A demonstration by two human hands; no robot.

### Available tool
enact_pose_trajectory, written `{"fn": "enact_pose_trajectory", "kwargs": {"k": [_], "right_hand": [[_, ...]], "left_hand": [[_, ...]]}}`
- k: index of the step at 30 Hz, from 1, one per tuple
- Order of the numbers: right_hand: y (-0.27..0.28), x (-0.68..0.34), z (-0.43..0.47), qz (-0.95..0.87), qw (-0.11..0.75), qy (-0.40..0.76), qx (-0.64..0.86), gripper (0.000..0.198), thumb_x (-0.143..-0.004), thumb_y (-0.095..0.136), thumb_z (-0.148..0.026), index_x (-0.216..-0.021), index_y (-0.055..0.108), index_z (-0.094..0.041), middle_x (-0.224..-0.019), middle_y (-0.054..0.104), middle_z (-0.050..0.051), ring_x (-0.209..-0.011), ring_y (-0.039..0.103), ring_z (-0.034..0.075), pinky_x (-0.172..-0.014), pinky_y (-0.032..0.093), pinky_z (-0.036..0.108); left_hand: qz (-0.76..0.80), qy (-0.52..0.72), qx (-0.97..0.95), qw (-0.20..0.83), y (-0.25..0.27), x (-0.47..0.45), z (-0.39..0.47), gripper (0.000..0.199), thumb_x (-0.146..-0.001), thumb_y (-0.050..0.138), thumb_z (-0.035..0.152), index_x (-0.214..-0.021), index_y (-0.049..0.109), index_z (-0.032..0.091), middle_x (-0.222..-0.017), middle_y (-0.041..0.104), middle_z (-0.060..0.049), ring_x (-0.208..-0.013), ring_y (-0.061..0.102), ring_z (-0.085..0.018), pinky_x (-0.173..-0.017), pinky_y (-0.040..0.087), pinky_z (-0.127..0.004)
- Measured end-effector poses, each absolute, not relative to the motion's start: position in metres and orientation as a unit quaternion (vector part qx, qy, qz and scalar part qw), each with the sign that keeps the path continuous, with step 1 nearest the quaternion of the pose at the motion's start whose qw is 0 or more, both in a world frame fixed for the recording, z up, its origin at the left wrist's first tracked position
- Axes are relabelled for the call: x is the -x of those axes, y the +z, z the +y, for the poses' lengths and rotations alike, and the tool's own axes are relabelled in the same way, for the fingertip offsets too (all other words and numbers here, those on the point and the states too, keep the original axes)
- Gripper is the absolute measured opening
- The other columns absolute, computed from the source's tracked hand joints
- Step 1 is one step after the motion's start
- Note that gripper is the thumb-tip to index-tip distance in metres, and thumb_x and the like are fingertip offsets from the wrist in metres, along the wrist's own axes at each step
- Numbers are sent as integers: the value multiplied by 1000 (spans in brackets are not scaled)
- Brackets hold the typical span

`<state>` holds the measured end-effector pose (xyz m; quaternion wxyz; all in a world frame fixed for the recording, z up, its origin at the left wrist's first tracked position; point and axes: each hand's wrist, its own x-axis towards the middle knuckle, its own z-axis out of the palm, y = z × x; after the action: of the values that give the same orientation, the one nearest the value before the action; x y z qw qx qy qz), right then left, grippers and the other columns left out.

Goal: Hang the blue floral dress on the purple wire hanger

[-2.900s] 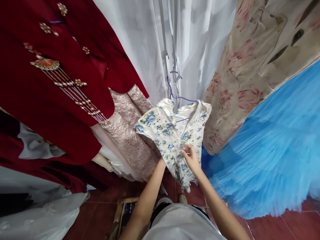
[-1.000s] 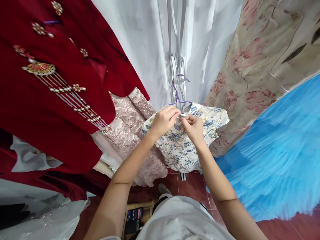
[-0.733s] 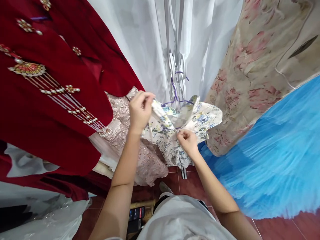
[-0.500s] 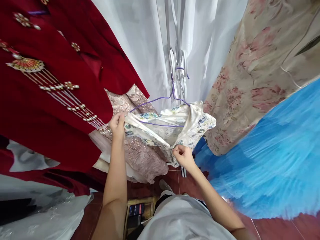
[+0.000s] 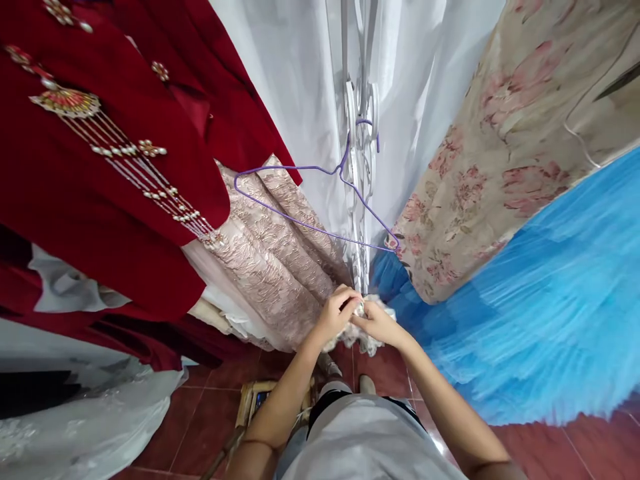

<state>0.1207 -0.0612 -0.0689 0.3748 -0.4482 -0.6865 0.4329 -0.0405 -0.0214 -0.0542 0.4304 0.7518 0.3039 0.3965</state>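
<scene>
My left hand (image 5: 336,315) and my right hand (image 5: 379,325) are close together, low in the middle of the head view. Both are closed on a bunched white floral garment (image 5: 371,344), gathered small below the fingers. Most of its cloth is hidden by my hands. Above them, a purple wire hanger (image 5: 341,167) hangs tilted with no garment on it. Its hook goes over a white rack (image 5: 367,190) with loops.
Red velvet clothing (image 5: 125,213) with beaded tassels and a pink brocade garment (image 5: 270,260) hang at left. A floral beige dress (image 5: 470,180) and blue tulle (image 5: 500,333) hang at right. White cloth (image 5: 280,60) covers the back. A wooden stool (image 5: 249,403) stands by my legs.
The floral garment has come off the purple hanger and is now bunched lower down. My left hand has moved right and down, beside my right hand. The hanger has swung into a tilt.
</scene>
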Motion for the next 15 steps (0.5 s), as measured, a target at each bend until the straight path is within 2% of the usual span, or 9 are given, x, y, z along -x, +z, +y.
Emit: {"fn": "enact_pose_trajectory", "kwargs": {"k": [1, 3, 5, 7, 9, 12, 15], "right_hand": [[-68, -129, -67, -688, 363, 435, 453, 28, -96, 53, -36, -80, 63, -15, -72, 63, 1, -67, 56, 16, -64, 45, 27], [-62, -150, -81, -700, 345, 426, 457, 38, -100, 48, -39, -75, 62, -15, -69, 62, 0, -63, 54, 15, -62, 43, 26], [-51, -172, -94, -716, 339, 417, 446, 38, -103, 46, -40, -83, 67, -15, -78, 68, 2, -69, 59, 17, -67, 47, 27], [-36, -195, -104, -730, 339, 405, 434, 35, -104, 45, -38, -99, 72, -16, -92, 74, 5, -81, 66, 20, -76, 51, 28], [-20, -219, -106, -737, 347, 371, 446, 34, -103, 46, -38, -108, 74, -19, -100, 76, 7, -89, 70, 22, -82, 53, 31], [2, -257, -94, -725, 392, 290, 486, 32, -99, 54, -40, -103, 78, -20, -97, 77, 9, -90, 71, 25, -83, 55, 34], [17, -288, -60, -687, 463, 241, 505, 29, -92, 63, -44, -90, 78, -19, -90, 75, 9, -84, 70, 25, -78, 55, 33]], "left_hand": [[287, 394, -732, 477, -61, 36, -24, 27, -99, 55, 44, -105, 64, 20, -90, 64, -5, -94, 61, -20, -93, 47, -33], [242, 372, -686, 577, -78, 29, -29, 47, -94, 61, 54, -127, 54, 22, -99, 63, -5, -101, 62, -21, -97, 47, -35], [216, 307, -659, 652, -96, 24, -37, 61, -88, 67, 58, -134, 50, 22, -108, 64, -7, -105, 61, -23, -98, 47, -35], [233, 216, -656, 685, -111, 19, -47, 52, -84, 72, 55, -120, 62, 18, -109, 66, -7, -101, 62, -22, -94, 48, -34], [258, 150, -664, 686, -120, 15, -55, 37, -84, 71, 48, -99, 68, 15, -99, 69, -6, -91, 62, -21, -89, 49, -32], [285, 151, -695, 643, -120, 19, -57, 27, -89, 61, 40, -87, 67, 14, -87, 67, -3, -85, 58, -19, -84, 48, -31], [330, 208, -715, 581, -109, 32, -46, 29, -91, 55, 40, -76, 62, 15, -75, 59, 0, -77, 52, -17, -76, 46, -28]]}}
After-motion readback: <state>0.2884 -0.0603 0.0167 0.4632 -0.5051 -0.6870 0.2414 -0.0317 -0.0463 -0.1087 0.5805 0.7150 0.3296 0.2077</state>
